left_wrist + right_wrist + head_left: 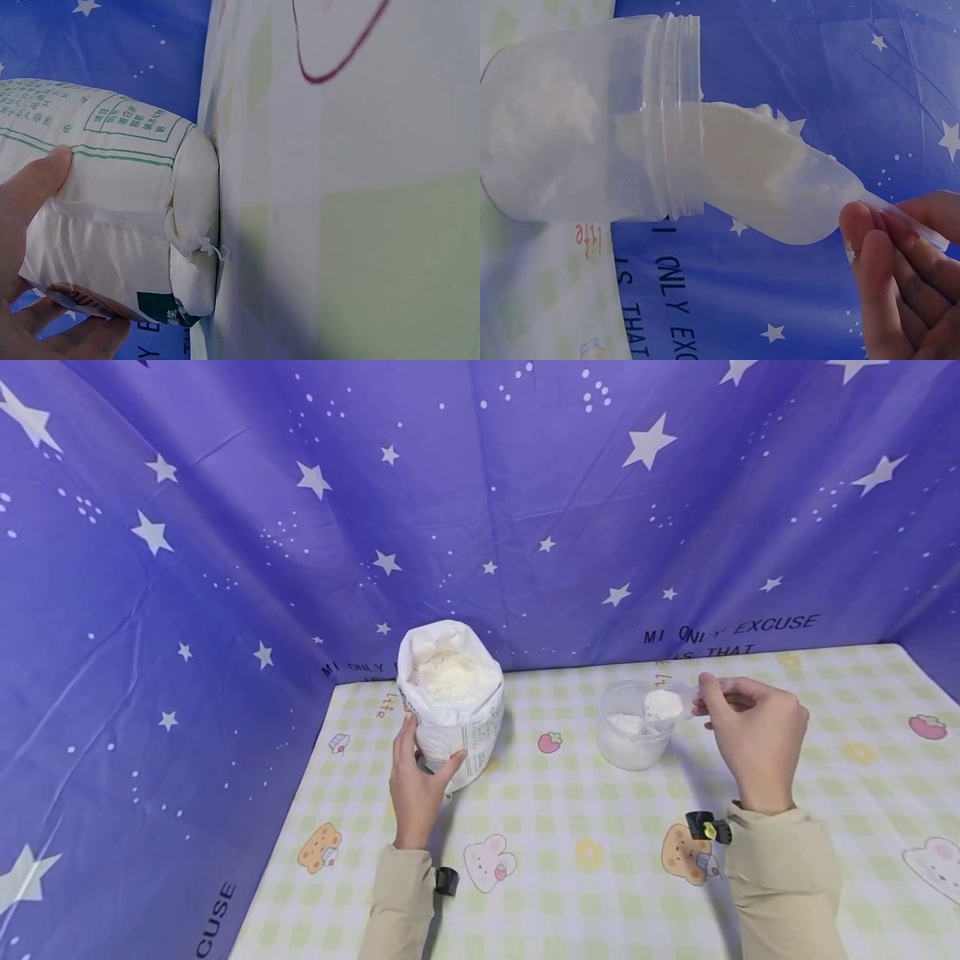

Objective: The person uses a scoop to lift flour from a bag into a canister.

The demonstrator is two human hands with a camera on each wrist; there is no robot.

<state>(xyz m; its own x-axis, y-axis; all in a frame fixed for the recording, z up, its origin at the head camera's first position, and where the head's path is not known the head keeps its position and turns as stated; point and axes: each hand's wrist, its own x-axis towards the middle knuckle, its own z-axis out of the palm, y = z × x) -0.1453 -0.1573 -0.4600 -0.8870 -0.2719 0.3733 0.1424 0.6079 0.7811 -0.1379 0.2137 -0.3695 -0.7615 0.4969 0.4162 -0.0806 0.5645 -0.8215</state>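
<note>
At the mouth of the clear jar [632,752], just left of the right hand [759,735], was the scoop [806,214], full of white powder [735,154], its long axis slanting down from the fingers past the rim. That hand, the nearer to the jar, pinched the handle [922,231]. Well to the left, the left hand [418,785] gripped the white bag [468,743], thumb and fingers spread around its side.

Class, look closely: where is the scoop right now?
In the head view, the scoop is right of centre, pinched by the right hand, its front end at the mouth of the clear jar, well to the right of the white bag.
</note>
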